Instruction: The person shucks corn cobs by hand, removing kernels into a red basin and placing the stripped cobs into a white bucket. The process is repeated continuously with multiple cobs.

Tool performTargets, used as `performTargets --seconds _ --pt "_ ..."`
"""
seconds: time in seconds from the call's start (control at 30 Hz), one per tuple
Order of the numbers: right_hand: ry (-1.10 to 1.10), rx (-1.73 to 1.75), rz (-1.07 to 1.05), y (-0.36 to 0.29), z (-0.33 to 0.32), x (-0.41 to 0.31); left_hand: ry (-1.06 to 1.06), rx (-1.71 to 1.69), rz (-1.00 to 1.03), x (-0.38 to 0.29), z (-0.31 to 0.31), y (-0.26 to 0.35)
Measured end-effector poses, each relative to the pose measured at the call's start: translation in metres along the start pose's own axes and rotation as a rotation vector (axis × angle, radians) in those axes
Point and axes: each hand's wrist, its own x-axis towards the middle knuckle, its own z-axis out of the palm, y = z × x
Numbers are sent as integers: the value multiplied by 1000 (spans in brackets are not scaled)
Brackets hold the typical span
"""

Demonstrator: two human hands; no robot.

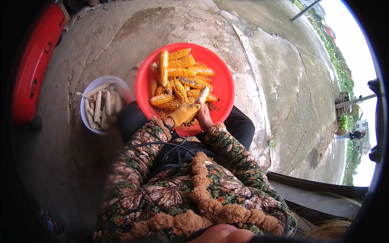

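Observation:
A red plastic basin (225, 91) sits between my knees, holding many ears of yellow corn (180, 72) and loose kernels. My left hand (184, 113), in a yellow knitted glove, is over the basin's near part, its thumb side against my other hand. My bare right hand (204, 115) is closed around a partly stripped corn cob (203, 94) that points up and away from me. Whether the gloved hand also grips this cob is hidden. More corn lies just under both hands.
Left of the basin stands a whitish plastic bucket (83, 106) with several bare corn cobs (98, 106). A red object (36, 66) stands at the far left on the cracked concrete floor (188, 27). A person (356, 134) is far off at the right.

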Motion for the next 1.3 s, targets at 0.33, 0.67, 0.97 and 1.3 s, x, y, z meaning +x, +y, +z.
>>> performTargets --seconds 0.33,0.67,0.97,1.3 --pt "177 -209 -316 50 -6 37 77 369 191 -5 1 -9" --pt "-68 176 -26 17 -8 7 9 420 -152 -11 -15 9" --pt "-70 274 209 16 -25 -1 -86 322 228 1 -12 22" --pt "-30 271 156 11 -21 -10 -72 -308 -460 -5 -5 -12"
